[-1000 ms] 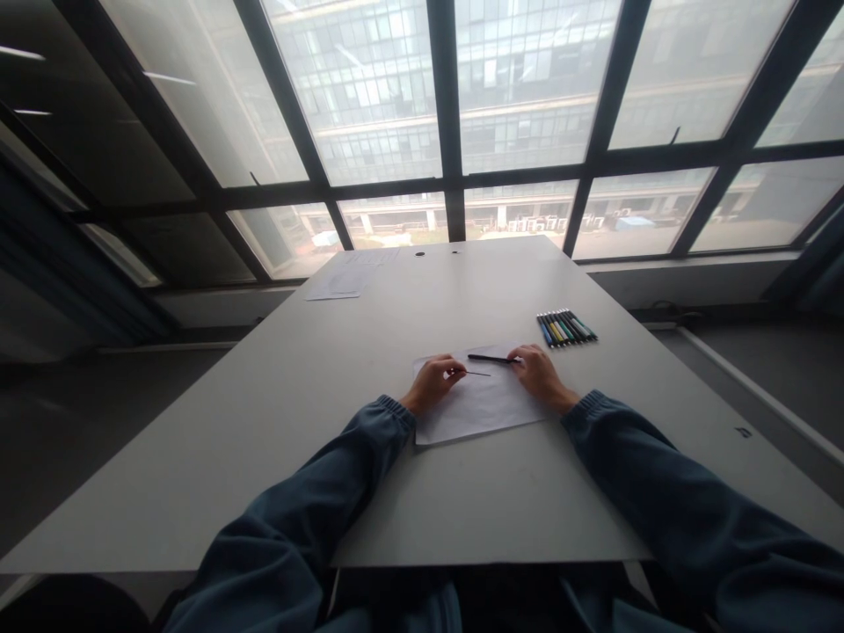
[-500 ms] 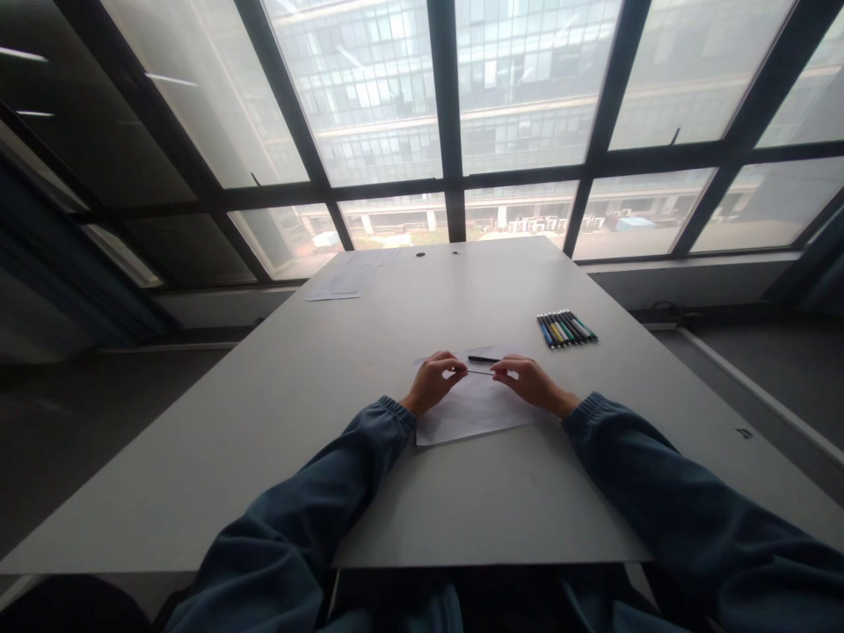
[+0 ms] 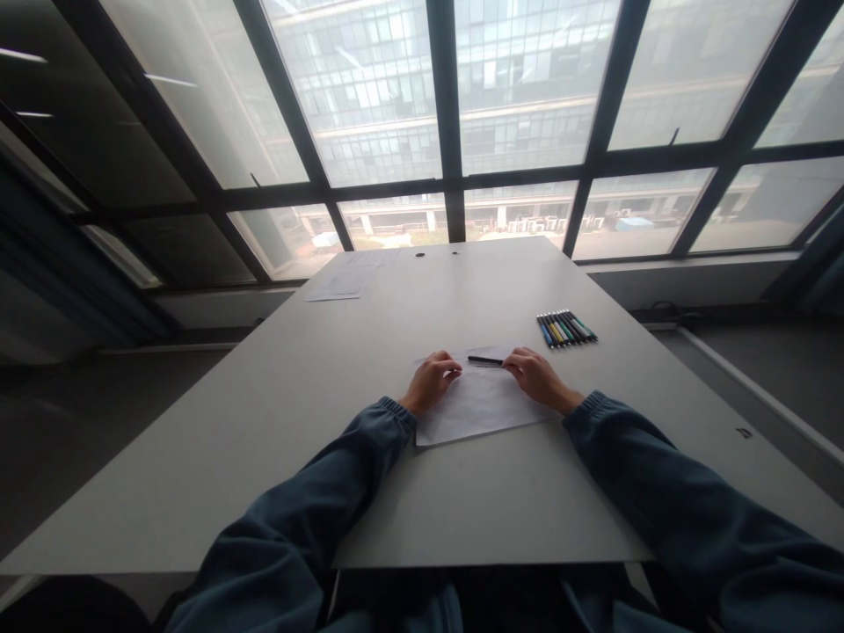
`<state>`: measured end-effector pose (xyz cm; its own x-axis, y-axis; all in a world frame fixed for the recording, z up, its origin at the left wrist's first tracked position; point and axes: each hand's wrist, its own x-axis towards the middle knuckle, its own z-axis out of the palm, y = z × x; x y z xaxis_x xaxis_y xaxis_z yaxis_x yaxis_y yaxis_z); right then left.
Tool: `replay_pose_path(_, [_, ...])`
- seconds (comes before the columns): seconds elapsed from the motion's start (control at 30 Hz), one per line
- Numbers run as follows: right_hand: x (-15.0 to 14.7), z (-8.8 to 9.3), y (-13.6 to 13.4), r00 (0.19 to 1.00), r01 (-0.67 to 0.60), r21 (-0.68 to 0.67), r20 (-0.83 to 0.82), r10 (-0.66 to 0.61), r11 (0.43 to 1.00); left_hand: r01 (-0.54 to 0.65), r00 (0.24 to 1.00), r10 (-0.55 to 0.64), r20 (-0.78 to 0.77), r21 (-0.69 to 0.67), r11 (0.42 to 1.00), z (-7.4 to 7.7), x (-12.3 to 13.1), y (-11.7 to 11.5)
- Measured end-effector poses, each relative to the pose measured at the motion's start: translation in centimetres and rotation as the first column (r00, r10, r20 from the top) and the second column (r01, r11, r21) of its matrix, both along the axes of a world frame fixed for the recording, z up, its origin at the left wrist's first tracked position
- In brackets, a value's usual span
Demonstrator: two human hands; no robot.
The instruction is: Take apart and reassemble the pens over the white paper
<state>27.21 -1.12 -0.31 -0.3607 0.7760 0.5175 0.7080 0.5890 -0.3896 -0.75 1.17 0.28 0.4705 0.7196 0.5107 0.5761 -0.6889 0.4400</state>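
A white sheet of paper [image 3: 476, 411] lies on the grey table [image 3: 369, 492] in front of me. A black pen [image 3: 484, 360] lies across the sheet's far edge. My right hand [image 3: 535, 375] rests on the paper, its fingertips pinched on the pen's right end. My left hand [image 3: 432, 381] sits on the sheet's left corner with its fingers curled together, just left of the pen's tip. What those fingers hold, if anything, is hidden. Both arms wear dark blue sleeves.
A row of several coloured pens [image 3: 565, 328] lies side by side to the right of the paper. More sheets [image 3: 343, 280] lie at the table's far left, near two small dark holes [image 3: 420, 254]. Large windows stand beyond the table.
A thin dark rod was in my left fingers, then between both hands; it no longer shows. My right hand went left to meet the left hand, then back to the pen's end.
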Motion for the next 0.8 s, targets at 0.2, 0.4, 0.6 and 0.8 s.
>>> replay_pose_path(0.2, [-0.28,0.00,-0.08,0.998,0.000,-0.013,0.070,0.001,1.000,-0.005,0.998,0.005,-0.068,-0.009,1.000,-0.55,-0.18,0.19])
replay_pose_path(0.4, [-0.24,0.09,-0.16,0.993,0.023,-0.028,0.121,-0.019,0.999,-0.045,0.988,0.046,-0.145,0.012,0.999,-0.52,-0.16,0.21])
replay_pose_path(0.6, [-0.34,0.28,-0.29,0.984,0.039,-0.037,0.174,-0.032,0.999,-0.082,0.984,0.074,-0.162,-0.044,0.996,-0.19,0.02,0.07])
replay_pose_path(0.8, [-0.34,0.37,-0.36,0.982,0.044,-0.049,0.185,-0.035,0.998,-0.124,0.990,0.119,-0.079,-0.066,0.990,0.24,-0.01,0.06])
